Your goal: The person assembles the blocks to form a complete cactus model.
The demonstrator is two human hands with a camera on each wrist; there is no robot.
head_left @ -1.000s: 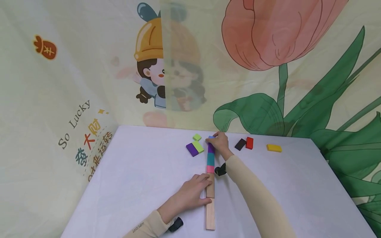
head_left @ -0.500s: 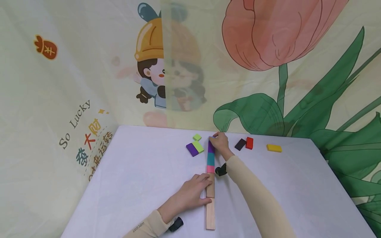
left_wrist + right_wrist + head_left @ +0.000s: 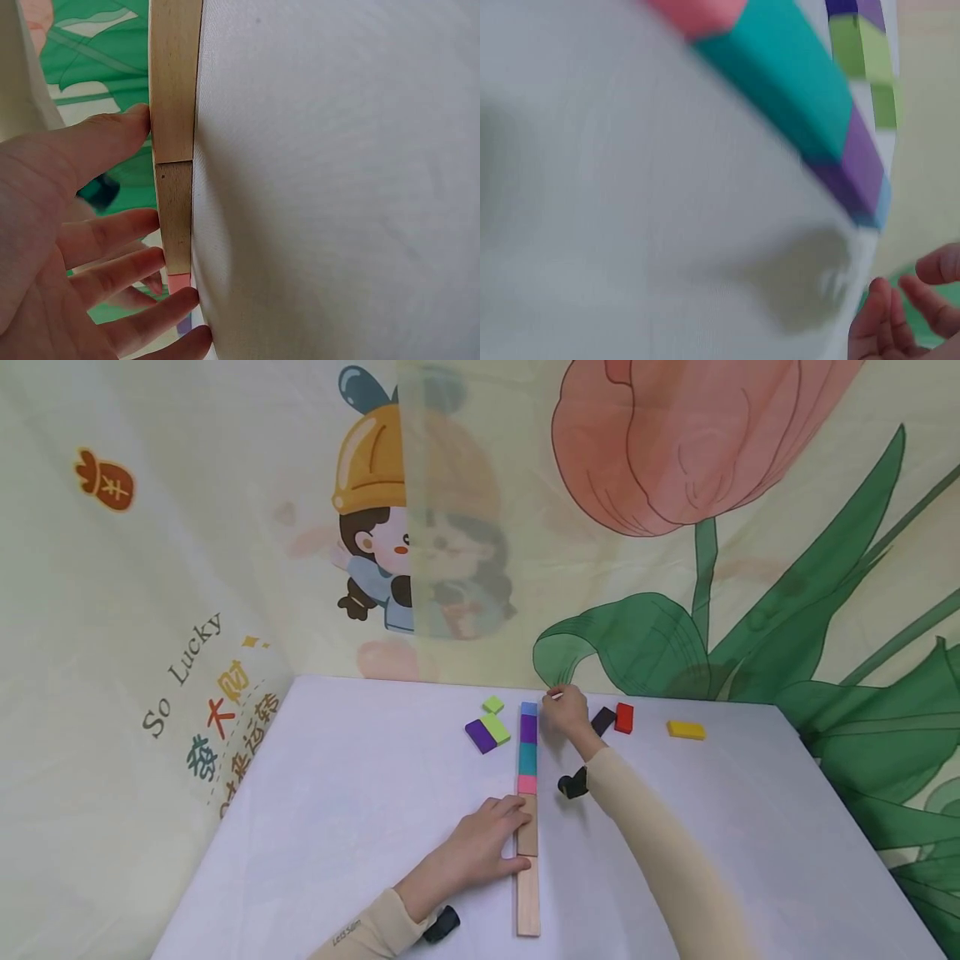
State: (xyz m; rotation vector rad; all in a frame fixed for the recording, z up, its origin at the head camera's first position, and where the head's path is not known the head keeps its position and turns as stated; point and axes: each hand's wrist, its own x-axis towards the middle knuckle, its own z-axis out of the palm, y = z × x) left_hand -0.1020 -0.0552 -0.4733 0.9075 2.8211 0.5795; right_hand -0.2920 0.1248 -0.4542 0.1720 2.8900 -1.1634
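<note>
A straight row of blocks runs away from me in the head view: two plain wooden blocks point(image 3: 528, 895) nearest, then a pink block point(image 3: 527, 784), a teal block point(image 3: 528, 758), a purple block point(image 3: 528, 728) and a light blue block point(image 3: 528, 708) at the far end. My left hand point(image 3: 480, 845) touches the wooden blocks with thumb and fingertips, its fingers spread and fairly straight, as the left wrist view confirms. Just right of the blue block hovers my right hand point(image 3: 567, 713), apart from the row. In the right wrist view its loosely bent fingers point(image 3: 881, 315) hold nothing.
Left of the row's far end lie a dark purple block point(image 3: 481, 737) and two light green blocks, one of them point(image 3: 496, 727) against the purple. To the right are a black block point(image 3: 603, 720), partly behind my right hand, a red block point(image 3: 624, 718) and a yellow block point(image 3: 686, 730).
My right hand has let go of the light blue block and moved right, leaving the block at the row's end. The left hand stays on the wooden blocks. The head view has shifted slightly.
</note>
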